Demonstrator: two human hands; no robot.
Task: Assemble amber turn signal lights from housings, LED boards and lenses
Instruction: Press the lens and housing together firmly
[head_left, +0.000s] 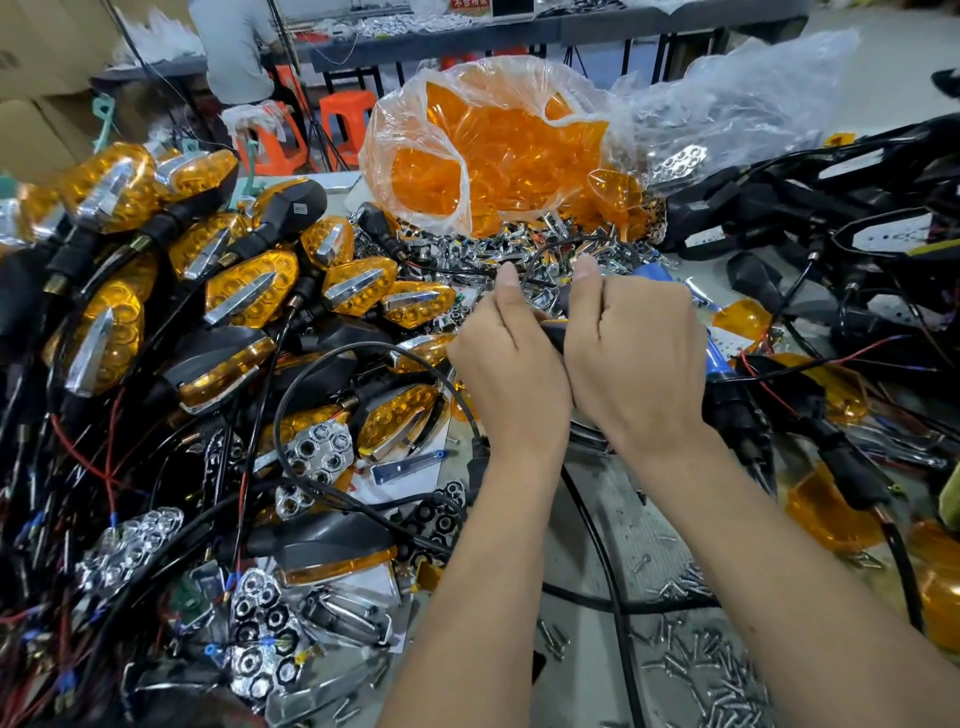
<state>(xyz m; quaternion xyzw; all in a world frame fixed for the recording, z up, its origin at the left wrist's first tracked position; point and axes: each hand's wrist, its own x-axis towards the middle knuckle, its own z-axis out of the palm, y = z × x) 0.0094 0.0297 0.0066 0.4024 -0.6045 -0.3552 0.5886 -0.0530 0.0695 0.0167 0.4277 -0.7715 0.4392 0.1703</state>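
Note:
Both my hands meet at the middle of the table and grip one turn signal unit (555, 332); only a sliver of black housing shows between them. My left hand (506, 358) curls round its left side, thumb up. My right hand (631, 348) curls round its right side, thumb up too. A thin black wire (545, 249) loops up from the unit. Assembled amber signals (249, 293) lie heaped at the left. A clear bag of amber lenses (498, 150) stands behind my hands.
Black housings with wires (831, 218) crowd the right side. Chrome reflectors (319, 447) and tangled red and black wires cover the front left. Loose screws (701, 670) lie at the front right. A blue-handled tool (719, 358) rests right of my hands. Orange stools (343, 124) stand behind.

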